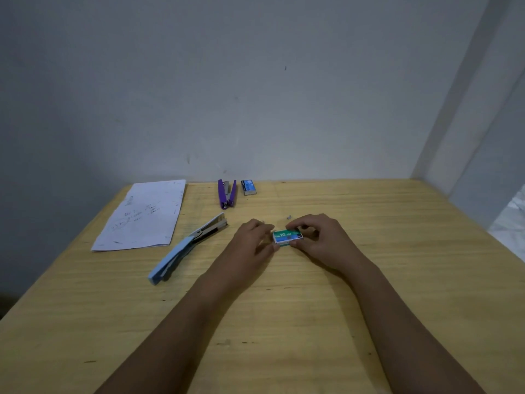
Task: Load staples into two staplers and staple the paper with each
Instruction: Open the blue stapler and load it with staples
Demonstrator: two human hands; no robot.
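Green staple box (287,236) between both hands (319,237), fingertips touching.

- Wooden table (369,280): pale yellow, grain running crosswise, a few dark marks.
- Wall (227,81): plain grey-white, lightly scuffed, behind the table.
- Pale vertical frame (466,109): at right.
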